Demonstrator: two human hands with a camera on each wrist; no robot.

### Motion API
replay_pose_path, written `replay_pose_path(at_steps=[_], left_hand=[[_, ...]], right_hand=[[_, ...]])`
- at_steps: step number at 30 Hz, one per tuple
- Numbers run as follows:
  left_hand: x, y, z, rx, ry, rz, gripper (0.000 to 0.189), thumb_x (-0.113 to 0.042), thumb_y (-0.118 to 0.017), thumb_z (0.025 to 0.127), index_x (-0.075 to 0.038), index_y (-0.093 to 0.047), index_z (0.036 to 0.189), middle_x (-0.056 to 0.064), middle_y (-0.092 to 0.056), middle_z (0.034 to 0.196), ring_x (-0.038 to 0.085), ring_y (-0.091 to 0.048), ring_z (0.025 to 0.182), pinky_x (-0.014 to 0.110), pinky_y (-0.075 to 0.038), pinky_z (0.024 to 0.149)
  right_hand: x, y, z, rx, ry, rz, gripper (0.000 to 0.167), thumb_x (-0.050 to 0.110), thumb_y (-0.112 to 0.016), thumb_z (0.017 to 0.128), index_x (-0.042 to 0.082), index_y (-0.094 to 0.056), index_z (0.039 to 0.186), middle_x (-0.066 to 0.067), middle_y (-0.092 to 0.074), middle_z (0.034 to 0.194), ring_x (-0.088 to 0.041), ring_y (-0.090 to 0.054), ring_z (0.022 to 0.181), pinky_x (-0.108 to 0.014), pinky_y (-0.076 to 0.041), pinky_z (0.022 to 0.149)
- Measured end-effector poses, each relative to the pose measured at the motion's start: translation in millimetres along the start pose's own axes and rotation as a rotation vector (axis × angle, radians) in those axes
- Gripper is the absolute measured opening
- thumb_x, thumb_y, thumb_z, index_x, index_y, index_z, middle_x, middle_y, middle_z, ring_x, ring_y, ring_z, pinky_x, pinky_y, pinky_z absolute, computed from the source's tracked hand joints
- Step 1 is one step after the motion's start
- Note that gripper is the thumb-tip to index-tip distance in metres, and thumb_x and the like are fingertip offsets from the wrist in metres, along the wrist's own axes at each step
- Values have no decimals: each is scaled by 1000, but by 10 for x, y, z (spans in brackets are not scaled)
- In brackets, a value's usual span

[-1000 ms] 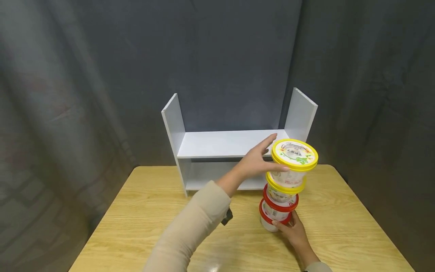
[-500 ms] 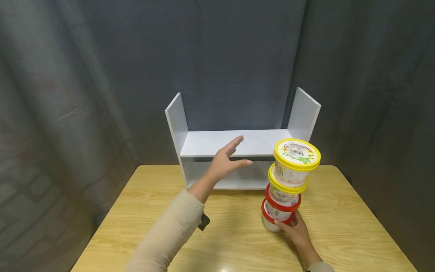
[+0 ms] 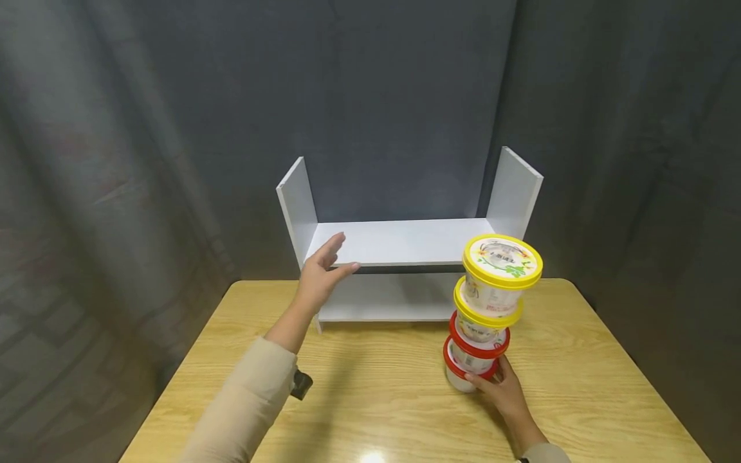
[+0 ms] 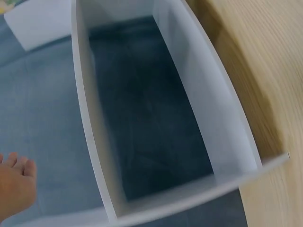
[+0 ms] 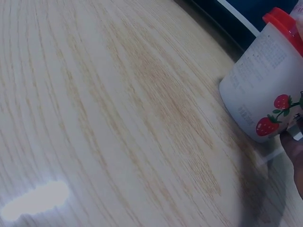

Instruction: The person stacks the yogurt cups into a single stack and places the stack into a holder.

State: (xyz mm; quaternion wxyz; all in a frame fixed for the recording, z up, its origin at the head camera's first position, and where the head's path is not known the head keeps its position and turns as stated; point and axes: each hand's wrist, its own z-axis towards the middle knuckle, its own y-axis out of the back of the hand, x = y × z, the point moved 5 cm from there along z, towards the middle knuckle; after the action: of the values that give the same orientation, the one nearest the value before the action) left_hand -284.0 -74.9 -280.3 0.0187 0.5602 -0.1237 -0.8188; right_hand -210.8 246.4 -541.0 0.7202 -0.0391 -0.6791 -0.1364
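A stack of lidded plastic tubs stands on the right of the table in the head view. The top yellow-lidded tub (image 3: 494, 294) sits on another yellow-lidded tub (image 3: 477, 329). Below them come a red-lidded tub (image 3: 470, 359) and the bottom red-lidded tub (image 3: 459, 382), which bears strawberry prints in the right wrist view. My right hand (image 3: 505, 393) grips the bottom tub from its near right side. My left hand (image 3: 317, 278) is in front of the shelf's left part, thumb and fingers spread, holding nothing. Only its fingers show in the left wrist view.
A white two-level shelf (image 3: 399, 243) with tall side panels stands at the back of the wooden table (image 3: 382, 386). The stack stands before the shelf's right end. Grey curtains (image 3: 399, 109) hang behind and at both sides.
My left hand has moved left, away from the top yellow-lidded tub to the shelf's left end. The right hand and the stack have stayed in place.
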Motion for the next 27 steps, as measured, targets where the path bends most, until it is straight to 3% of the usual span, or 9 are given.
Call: replay_pose_path(at_steps=[3, 9, 11, 16, 20, 22, 23, 27], left_hand=[[120, 173, 18, -58, 23, 19, 65, -18, -69, 74, -11, -38, 131, 2, -37, 133, 23, -33, 120, 28, -31, 95], [228, 430, 14, -182, 15, 55, 61, -18, -67, 75, -9, -40, 129, 3, -39, 131, 16, -35, 119, 24, -28, 97], [250, 495, 5, -222, 18, 55, 59, -16, -66, 76, -7, -41, 129, 3, -39, 131, 13, -35, 119, 23, -28, 96], [310, 648, -7, -341, 8, -2, 54, -11, -66, 76, -4, -44, 126, 7, -44, 127, 15, -40, 116, 24, -32, 94], [344, 749, 0, -427, -3, -32, 52, -8, -65, 76, -4, -46, 124, 9, -47, 124, 15, -42, 114, 24, -33, 93], [356, 776, 16, -441, 1, -40, 52, -8, -65, 76, -3, -45, 125, 9, -46, 125, 15, -41, 115, 26, -32, 94], [364, 782, 27, -444, 11, -41, 53, -9, -65, 77, -4, -44, 125, 9, -45, 126, 15, -41, 115, 26, -32, 95], [414, 780, 103, -438, 74, -52, 57, -8, -64, 77, -6, -40, 129, 8, -41, 129, 17, -38, 118, 28, -31, 96]], right_hand=[[38, -1, -14, -8, -8, -16, 81, 19, -72, 69, 10, -24, 133, -13, -38, 121, -4, -42, 100, -14, -39, 78], [213, -12, -80, 11, -23, -15, 80, 12, -69, 72, 4, -20, 134, -21, -35, 124, -30, -35, 112, -39, -35, 90], [236, -12, -92, 17, -33, -5, 81, 11, -69, 72, 4, -19, 134, -21, -34, 125, -31, -33, 113, -44, -32, 92], [226, -9, -95, 4, -45, -24, 81, 10, -70, 71, 5, -20, 135, -18, -37, 123, -25, -37, 109, -33, -37, 88], [210, -25, -83, 28, -49, -4, 81, 10, -70, 71, 6, -19, 135, -18, -36, 124, -27, -36, 111, -36, -36, 89], [205, -28, -87, 25, -51, -11, 83, 13, -70, 71, 7, -19, 135, -15, -36, 123, -21, -38, 109, -31, -37, 88], [205, -29, -87, 25, -48, 1, 83, 12, -70, 71, 6, -18, 135, -16, -36, 124, -23, -37, 110, -35, -37, 89], [204, -30, -97, 22, -75, 2, 83, 12, -70, 71, 8, -18, 135, -15, -36, 124, -14, -40, 107, -19, -39, 81]])
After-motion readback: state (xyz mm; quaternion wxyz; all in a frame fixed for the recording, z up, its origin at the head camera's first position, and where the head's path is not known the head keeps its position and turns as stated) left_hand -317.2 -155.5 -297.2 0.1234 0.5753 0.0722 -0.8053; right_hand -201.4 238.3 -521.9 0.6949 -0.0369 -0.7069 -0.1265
